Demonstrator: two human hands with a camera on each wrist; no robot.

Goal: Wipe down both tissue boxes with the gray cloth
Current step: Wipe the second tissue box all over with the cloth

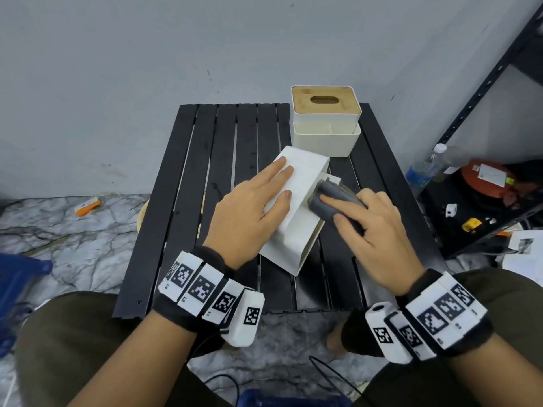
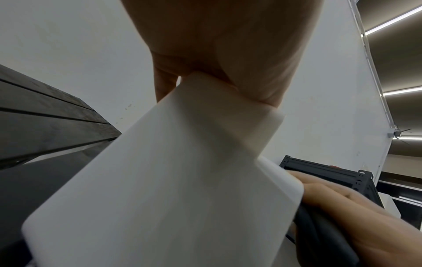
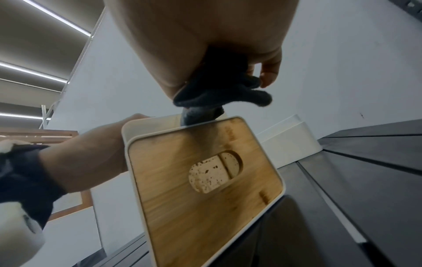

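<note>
A white tissue box (image 1: 302, 183) lies tipped on its side in the middle of the black slatted table (image 1: 182, 201); its bamboo lid (image 3: 194, 189) faces right. My left hand (image 1: 255, 201) rests flat on the box's upturned face, fingers straight. My right hand (image 1: 370, 221) grips the bunched gray cloth (image 1: 332, 188) and presses it against the box's right side near the lid edge. In the right wrist view the cloth (image 3: 217, 90) bulges out from under the palm. The second tissue box (image 1: 324, 118), white with a bamboo top, stands upright at the table's back right.
A black metal shelf rack (image 1: 484, 83) stands right of the table, with a water bottle (image 1: 426, 168) and a red object (image 1: 484, 180) on its low shelf. A blue crate (image 1: 17, 277) sits on the marble floor at left, and an orange item (image 1: 86, 206) lies farther back.
</note>
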